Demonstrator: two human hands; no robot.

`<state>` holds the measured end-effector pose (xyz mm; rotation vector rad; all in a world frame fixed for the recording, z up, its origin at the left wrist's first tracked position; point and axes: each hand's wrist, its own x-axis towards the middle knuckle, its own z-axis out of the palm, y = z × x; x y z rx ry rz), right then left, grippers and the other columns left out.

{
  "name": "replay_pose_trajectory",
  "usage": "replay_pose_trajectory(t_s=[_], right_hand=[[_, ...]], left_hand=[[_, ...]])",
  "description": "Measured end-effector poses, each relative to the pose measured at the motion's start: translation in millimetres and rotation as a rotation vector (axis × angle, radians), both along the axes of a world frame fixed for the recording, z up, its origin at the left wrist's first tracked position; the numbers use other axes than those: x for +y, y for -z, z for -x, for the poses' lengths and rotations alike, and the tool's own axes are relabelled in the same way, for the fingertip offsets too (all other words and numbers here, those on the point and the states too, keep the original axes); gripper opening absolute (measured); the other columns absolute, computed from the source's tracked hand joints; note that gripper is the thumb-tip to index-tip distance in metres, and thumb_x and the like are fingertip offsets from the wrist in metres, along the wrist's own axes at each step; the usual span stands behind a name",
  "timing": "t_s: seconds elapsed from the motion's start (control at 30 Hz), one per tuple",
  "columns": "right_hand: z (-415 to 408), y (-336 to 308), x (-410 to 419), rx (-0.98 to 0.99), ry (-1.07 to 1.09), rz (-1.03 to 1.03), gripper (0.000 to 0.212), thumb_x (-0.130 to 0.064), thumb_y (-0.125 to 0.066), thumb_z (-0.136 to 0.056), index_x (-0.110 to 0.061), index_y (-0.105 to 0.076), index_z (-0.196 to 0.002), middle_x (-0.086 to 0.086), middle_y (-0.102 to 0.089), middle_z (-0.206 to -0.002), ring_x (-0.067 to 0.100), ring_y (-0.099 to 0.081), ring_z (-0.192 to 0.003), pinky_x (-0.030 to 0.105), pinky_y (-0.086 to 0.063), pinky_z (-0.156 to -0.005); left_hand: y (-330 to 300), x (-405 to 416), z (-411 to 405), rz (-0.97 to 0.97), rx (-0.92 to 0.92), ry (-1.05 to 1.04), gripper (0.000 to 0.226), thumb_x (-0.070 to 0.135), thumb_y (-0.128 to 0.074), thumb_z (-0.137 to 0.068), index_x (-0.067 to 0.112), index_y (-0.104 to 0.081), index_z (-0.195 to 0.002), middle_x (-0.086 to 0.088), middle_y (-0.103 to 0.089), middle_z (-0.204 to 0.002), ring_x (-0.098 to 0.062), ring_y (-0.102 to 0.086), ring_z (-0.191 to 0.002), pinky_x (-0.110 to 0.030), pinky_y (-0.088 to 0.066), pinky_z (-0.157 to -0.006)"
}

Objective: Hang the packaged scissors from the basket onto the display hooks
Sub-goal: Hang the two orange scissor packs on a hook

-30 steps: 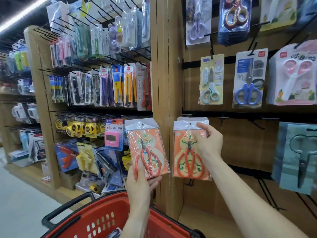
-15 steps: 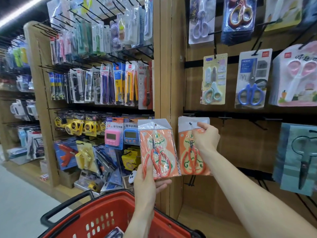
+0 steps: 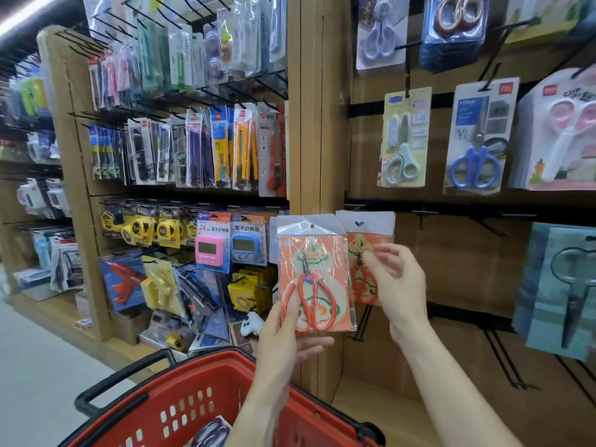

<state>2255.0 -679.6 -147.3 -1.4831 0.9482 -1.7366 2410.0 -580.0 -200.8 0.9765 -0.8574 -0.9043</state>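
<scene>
The left hand (image 3: pixel 283 337) is pinching the bottom of an orange scissors pack (image 3: pixel 314 275) above the red basket (image 3: pixel 225 391), while the right hand (image 3: pixel 395 282) is hovering with fingers loosely spread beside a matching hung pack (image 3: pixel 364 240). Left of them, timer cards (image 3: pixel 225 229) are showing "24" and "電子計時器".

Shop: packaged goods (image 3: pixel 222 146) on display hooks (image 3: pixel 490 225).

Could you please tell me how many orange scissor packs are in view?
2: one held in the left hand, one hanging on the hook; more may hide behind it.
</scene>
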Motion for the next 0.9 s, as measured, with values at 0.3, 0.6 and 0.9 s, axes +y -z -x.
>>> replay_pose_trajectory(t_s=[0.3,0.6,0.9], right_hand=[[7.8,17.4,11.9,-0.028,-0.224,-0.039,0.036,-0.023,-0.08,-0.089,-0.033,-0.065,-0.12,-0.011,-0.068,-0.121,0.008,-0.074,-0.103,0.026,-0.063,-0.07],[-5.0,-16.3,-27.7,0.09,-0.048,-0.033,0.048,-0.019,-0.077,-0.093,-0.03,-0.063,-0.138,-0.009,-0.065,-0.13,0.012,-0.071,-0.106,0.03,-0.066,-0.076],[-5.0,-28.9,-39.3,0.121,-0.01,-0.073,0.052,-0.017,-0.076,-0.094,-0.028,-0.06,-0.142,-0.007,-0.065,-0.124,0.009,-0.071,-0.094,0.024,-0.063,-0.073]], left_hand=[[4.2,0.7,18.2,-0.145,-0.164,0.226,0.03,0.047,-0.053,-0.105,0.031,-0.062,-0.129,-0.006,-0.082,-0.103,-0.034,-0.08,-0.089,-0.033,-0.066,-0.073],[7.5,-16.2,22.8,-0.155,-0.122,0.076,0.042,0.043,-0.062,-0.103,0.032,-0.049,-0.142,-0.008,-0.071,-0.12,-0.031,-0.08,-0.086,-0.039,-0.067,-0.071],[11.8,-18.1,12.9,-0.185,-0.074,0.013,0.033,0.033,-0.061,-0.106,0.029,-0.055,-0.138,-0.012,-0.074,-0.112,-0.035,-0.079,-0.085,-0.034,-0.065,-0.063]])
